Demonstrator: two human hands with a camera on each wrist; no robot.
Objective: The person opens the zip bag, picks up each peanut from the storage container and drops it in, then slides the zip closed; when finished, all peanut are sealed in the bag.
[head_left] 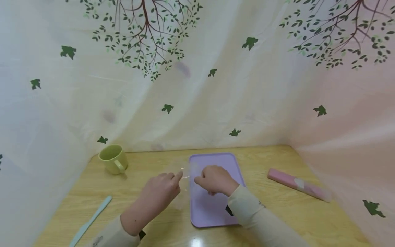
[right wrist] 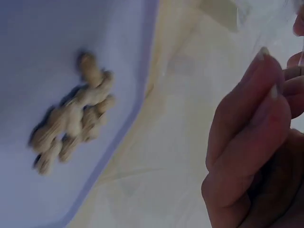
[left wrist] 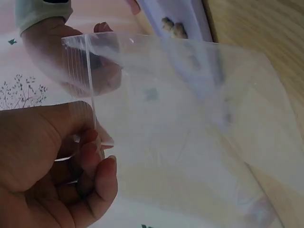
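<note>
The step in hand appeared to be work at the mouth of a clear zip-seal bag (left wrist: 166, 142), held up just beside the left edge of a lilac tray (head_left: 210, 212). The left hand (head_left: 162, 188) pinched the bag's ribbed zip strip between thumb and fingers. The right hand (head_left: 217, 180) had its fingers curled near the far end of that strip, over the tray — whether it pinched the film as well, I could not tell. The next move, as I judged it, called for a sure grip on each of the 2 layers at the zip, with an even pull so the thin film would not slip.

Much was hard to make out. The bag nearly vanished against the table (head_left: 154, 219) in the head view, and no view settled whether its seal was parted. The unshelled peanuts (right wrist: 71, 114) on the tray were hidden from the head camera and blurred at the right wrist — too bunched to count. A pale-blue spatula-like utensil (head_left: 91, 219) ran down to the frame's bottom edge.
</note>
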